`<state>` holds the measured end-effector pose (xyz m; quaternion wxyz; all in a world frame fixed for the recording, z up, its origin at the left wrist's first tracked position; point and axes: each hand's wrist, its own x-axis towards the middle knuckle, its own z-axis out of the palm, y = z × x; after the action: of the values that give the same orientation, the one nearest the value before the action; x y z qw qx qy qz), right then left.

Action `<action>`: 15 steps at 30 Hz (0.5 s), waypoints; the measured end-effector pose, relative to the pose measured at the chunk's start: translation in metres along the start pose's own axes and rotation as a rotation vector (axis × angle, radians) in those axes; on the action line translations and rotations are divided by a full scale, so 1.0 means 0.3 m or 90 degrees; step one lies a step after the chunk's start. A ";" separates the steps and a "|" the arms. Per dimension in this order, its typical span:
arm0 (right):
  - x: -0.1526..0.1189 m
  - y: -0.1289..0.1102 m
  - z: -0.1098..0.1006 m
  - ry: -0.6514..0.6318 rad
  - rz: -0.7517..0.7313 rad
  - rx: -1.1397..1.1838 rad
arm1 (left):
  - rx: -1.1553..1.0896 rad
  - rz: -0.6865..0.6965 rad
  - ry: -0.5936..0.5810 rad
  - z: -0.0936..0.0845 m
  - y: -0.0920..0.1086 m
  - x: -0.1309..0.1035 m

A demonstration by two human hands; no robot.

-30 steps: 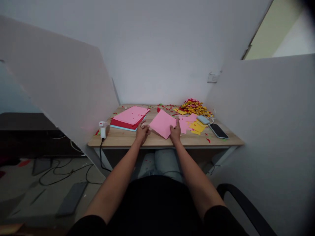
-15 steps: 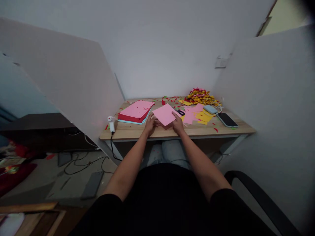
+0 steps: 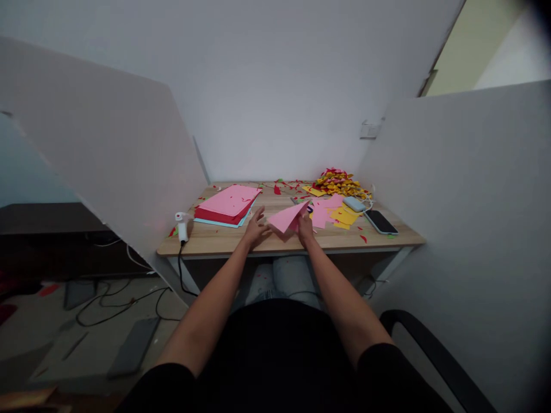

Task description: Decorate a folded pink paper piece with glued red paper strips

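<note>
A square sheet of pink paper, bent upward into a tilted fold, is held above the front of the table. My right hand grips its right side, the fingers partly behind the sheet. Just left of the paper, my left hand has its fingers apart, the lower ones close to the sheet's left corner; whether they touch it I cannot tell. Behind my right hand, dark-handled scissors are partly covered. Pink paper pieces and yellow paper pieces lie to the right.
A stack of pink and red sheets lies on the left. A white glue gun stands at the left edge, its cord hanging down. Yellow and pink folded pieces are heaped back right. A power bank and phone lie right.
The pink paper has gone from nearly flat to bent and tilted. My left hand has come away from its edge and its fingers have spread. The whole view has shifted slightly.
</note>
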<state>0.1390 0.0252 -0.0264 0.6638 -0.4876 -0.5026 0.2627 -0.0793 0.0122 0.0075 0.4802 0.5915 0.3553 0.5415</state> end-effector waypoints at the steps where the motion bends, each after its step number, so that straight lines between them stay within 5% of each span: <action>1: -0.003 -0.003 -0.009 0.008 0.012 -0.015 | 0.014 0.000 -0.025 0.006 0.003 -0.002; 7: -0.047 -0.045 -0.008 -0.011 0.005 -0.086 | 0.070 -0.034 -0.124 0.031 -0.003 -0.014; 15: -0.117 -0.148 0.027 -0.069 -0.188 -0.185 | 0.099 -0.079 -0.036 0.006 -0.021 0.003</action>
<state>0.1129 -0.0184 -0.0004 0.5899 -0.4844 -0.6361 0.1129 -0.0769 0.0145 0.0020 0.4753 0.6188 0.4187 0.4646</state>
